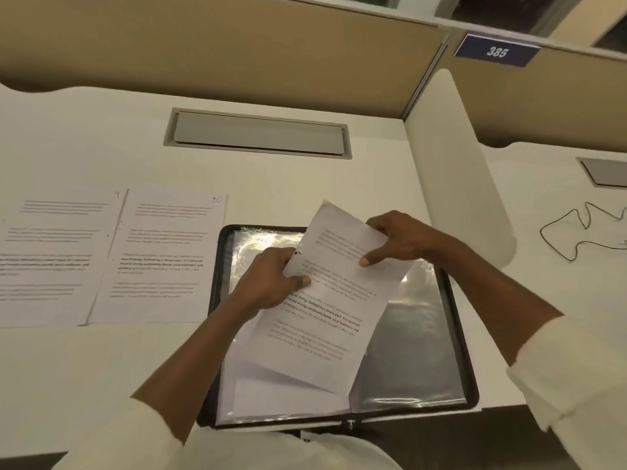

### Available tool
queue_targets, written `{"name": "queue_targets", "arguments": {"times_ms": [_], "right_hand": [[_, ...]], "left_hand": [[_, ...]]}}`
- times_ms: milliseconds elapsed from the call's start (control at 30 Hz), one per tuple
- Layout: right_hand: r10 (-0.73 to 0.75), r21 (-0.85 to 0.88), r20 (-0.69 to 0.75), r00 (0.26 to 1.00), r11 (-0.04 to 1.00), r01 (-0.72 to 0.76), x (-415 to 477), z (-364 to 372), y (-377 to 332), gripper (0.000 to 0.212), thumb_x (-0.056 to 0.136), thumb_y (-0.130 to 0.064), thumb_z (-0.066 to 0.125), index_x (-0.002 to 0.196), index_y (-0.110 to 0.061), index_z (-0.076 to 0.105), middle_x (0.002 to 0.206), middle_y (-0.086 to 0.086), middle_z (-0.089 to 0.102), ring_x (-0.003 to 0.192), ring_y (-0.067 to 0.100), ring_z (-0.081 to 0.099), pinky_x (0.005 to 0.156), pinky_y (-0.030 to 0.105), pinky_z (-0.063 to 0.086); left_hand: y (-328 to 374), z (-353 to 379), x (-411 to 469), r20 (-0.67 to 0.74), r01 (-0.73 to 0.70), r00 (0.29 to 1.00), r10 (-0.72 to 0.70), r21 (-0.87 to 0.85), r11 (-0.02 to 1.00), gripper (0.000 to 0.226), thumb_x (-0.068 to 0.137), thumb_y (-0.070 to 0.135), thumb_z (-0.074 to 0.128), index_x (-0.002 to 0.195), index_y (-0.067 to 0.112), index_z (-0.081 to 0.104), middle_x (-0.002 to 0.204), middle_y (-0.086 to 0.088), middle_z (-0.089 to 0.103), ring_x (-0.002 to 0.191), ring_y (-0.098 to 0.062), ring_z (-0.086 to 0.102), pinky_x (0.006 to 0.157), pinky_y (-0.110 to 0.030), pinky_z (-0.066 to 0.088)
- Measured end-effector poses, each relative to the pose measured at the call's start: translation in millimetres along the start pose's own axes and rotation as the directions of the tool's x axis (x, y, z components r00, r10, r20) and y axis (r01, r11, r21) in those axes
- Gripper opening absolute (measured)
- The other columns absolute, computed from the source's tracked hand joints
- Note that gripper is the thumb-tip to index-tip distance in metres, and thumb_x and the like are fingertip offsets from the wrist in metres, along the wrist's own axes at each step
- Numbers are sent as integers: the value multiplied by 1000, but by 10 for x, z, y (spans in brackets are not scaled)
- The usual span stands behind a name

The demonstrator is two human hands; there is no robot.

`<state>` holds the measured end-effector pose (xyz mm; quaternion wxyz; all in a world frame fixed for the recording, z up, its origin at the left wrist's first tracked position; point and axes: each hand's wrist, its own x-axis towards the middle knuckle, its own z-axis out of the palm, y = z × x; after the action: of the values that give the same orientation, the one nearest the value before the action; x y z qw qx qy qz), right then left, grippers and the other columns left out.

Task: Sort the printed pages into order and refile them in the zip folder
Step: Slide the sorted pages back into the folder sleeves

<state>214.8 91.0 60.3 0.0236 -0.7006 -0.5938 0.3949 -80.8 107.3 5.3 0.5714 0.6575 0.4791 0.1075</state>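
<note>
A black zip folder (454, 317) lies open on the white desk, its clear plastic sleeves showing. Above it I hold a printed page (336, 313), tilted to the right. My left hand (271, 283) pinches the page's left edge, thumb on top. My right hand (397, 242) grips its upper right edge, thumb on the print. More white sheets (285, 395) lie in the folder's left half below the held page. Two printed pages lie flat on the desk to the left, one marked 9 (51, 259) and one marked 10 (163, 259).
A grey cable hatch (258, 134) is set into the desk behind the folder. Tan partition walls stand at the back, and a white divider (464, 171) at the right. A thin black cable (580, 232) lies on the neighbouring desk. A blue sign (497, 50) reads 385.
</note>
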Motion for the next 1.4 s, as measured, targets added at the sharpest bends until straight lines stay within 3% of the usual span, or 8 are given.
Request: {"name": "queue_targets", "arguments": {"times_ms": [233,467,567,700,967,1167,1267,1400], "right_hand": [[-50,-152,-19,999,987,46,402,-373,-31,23,76,-29,94,80,-20,73,78,-3,73,69,11,67,63,26,48],[-76,-309,-22,997,949,65,801,-952,80,22,82,-31,89,90,-17,75,87,0,72,78,18,65,67,31,50],[-107,-369,4,994,924,101,958,-1145,158,21,84,-31,88,92,-19,73,88,-1,70,82,20,65,67,30,47],[-183,-470,77,980,860,198,1167,-1376,320,24,86,-32,87,94,-17,70,91,4,68,85,26,62,64,30,42],[-296,-533,138,945,782,323,1366,-1771,676,35,89,-34,83,109,-7,73,100,8,62,90,28,56,72,32,39],[-336,-560,143,931,748,356,1411,-2001,834,42,88,-32,83,118,-5,70,94,0,55,91,27,52,72,31,37],[-355,-584,125,926,728,358,1467,-2167,859,30,88,-30,84,105,-9,70,93,6,61,89,30,55,71,32,38],[-386,-605,65,920,718,344,1553,-2394,837,42,87,-32,85,117,-5,73,98,10,63,91,34,58,76,37,45]], "left_hand": [[-62,92,195,-148,73,986,-82,-64,995,19,86,28,87,100,24,76,92,9,80,84,-11,77,82,-41,64],[-106,636,102,-406,163,911,68,508,846,27,98,37,71,117,21,62,101,5,71,85,-17,67,69,-32,52],[-103,1056,55,-443,134,874,200,615,777,40,90,30,80,121,12,63,108,-6,69,88,-23,67,70,-36,55],[-13,1618,98,-449,148,854,262,694,704,24,85,17,75,107,8,68,114,-11,64,99,-28,58,75,-38,51],[492,2646,412,-500,313,861,94,667,676,49,91,47,75,120,8,69,143,-19,54,133,-39,50,108,-50,46],[809,3068,651,-571,440,820,-29,598,670,67,94,65,62,127,7,62,156,-22,41,145,-42,38,111,-54,43],[955,3217,800,-558,462,825,-95,568,682,86,93,77,52,139,5,53,166,-23,28,157,-43,20,119,-59,34],[1090,3334,983,-494,487,847,-195,577,656,107,91,87,36,157,3,30,173,-25,4,160,-47,-5,124,-69,14]]}}
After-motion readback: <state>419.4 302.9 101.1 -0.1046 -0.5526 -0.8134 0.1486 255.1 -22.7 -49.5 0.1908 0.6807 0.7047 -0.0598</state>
